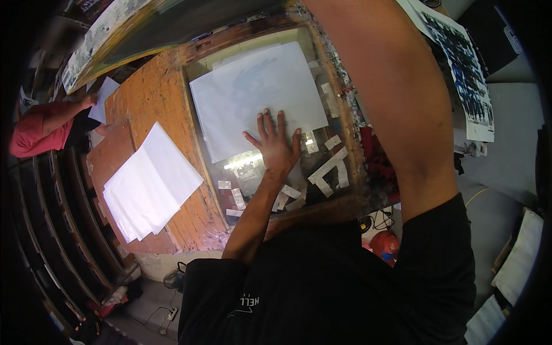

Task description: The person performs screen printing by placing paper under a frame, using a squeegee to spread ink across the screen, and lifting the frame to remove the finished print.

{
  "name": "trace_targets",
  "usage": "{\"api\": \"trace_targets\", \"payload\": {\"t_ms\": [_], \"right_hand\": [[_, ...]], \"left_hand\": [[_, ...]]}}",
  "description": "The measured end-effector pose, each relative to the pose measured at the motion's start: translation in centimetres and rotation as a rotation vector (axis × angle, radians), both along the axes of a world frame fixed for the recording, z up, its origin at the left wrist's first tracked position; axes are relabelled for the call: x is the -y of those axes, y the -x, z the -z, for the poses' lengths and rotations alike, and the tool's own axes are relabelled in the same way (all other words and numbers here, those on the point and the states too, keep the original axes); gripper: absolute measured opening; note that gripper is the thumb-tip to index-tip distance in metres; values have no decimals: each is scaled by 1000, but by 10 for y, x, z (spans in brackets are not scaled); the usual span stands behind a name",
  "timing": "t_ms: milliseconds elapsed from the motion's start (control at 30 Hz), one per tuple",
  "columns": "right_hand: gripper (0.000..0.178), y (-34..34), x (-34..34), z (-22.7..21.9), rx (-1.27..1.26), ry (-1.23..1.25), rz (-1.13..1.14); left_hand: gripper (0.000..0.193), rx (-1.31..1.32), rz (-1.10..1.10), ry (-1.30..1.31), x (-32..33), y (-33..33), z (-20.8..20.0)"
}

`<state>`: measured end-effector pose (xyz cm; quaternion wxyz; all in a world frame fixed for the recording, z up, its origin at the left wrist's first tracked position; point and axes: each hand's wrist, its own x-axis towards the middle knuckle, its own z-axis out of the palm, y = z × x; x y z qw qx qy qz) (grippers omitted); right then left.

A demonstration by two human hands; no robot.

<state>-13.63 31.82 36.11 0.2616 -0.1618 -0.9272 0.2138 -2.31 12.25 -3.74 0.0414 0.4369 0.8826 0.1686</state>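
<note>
My left hand (275, 148) lies flat, fingers spread, on the lower edge of a white paper sheet (259, 80). That sheet rests on a glass panel (299, 172) set in a worn wooden frame, with another sheet's edge showing beneath it. Short strips of pale tape (330, 167) are stuck to the glass around the paper. My right arm (411, 98) reaches up past the top edge of the picture, so its hand is out of sight. At the top, a framed panel (167, 34) with a dark face and paint-stained edge stands raised above the far side of the glass.
A fanned stack of white paper (152, 184) lies on the orange-brown wooden board (144, 92) at left. Beyond it, a person in a red shirt (43, 129) holds a pale sheet (104, 99). Dark racks (63, 218) stand lower left. An ink-marked sheet (460, 75) hangs at right.
</note>
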Motion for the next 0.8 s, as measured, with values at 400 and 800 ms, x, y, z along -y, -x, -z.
{"api": "trace_targets", "payload": {"t_ms": [400, 800], "right_hand": [[25, 5, -11, 5, -40, -101, -82], [35, 20, -20, 14, -128, -93, -126]], "left_hand": [[65, -6, 32, -11, 3, 3, -1], [65, 19, 67, -27, 7, 5, -4]]}}
